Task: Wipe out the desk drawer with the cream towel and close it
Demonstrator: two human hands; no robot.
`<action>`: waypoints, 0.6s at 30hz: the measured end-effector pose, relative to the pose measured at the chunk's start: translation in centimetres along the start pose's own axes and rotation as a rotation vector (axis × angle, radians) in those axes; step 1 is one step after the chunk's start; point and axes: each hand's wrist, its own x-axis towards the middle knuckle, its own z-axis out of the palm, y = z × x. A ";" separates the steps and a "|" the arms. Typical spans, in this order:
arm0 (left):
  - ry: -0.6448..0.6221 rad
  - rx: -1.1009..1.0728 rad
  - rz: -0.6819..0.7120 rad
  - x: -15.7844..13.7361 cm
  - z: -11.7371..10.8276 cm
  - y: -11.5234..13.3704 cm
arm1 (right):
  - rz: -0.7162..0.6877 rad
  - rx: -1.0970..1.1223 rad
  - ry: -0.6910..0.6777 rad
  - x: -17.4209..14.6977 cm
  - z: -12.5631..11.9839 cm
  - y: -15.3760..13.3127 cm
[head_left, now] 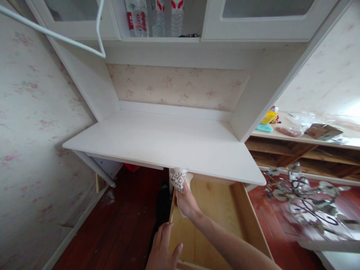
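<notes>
My right hand (187, 202) reaches into a pulled-out wooden drawer (219, 217), at its far left corner under the white desktop. Its fingers are closed on a cloth (177, 180) with a grey-brown pattern on white, bunched against the drawer's left side. Part of the cloth hangs pale below the wrist. At the drawer's near left corner rests my left hand (163, 247), its fingers stretched out and the thumb apart. Whether its palm presses on the drawer edge is hidden.
The white desk (168, 138) spans the middle, beneath a cabinet holding several plastic bottles (177, 18). A white cable (70, 41) hangs at upper left. A chandelier (312, 202) with curled arms lies at right, below a wooden shelf unit (281, 146) with bags on top.
</notes>
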 end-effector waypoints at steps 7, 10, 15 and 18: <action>-0.107 0.009 0.031 -0.4 1.1 -2.6 | -0.270 -0.675 -0.338 -3.7 2.5 -0.1; -0.165 -0.028 0.039 -0.3 0.8 -2.5 | -0.383 -0.726 -0.361 -3.3 2.0 0.8; -0.117 -0.104 -0.009 -0.5 0.0 -1.3 | -0.386 -0.833 -0.261 1.2 -0.2 2.8; -0.058 -0.095 0.009 -0.7 -0.5 -0.2 | -0.520 -0.823 -0.373 3.3 -1.5 3.8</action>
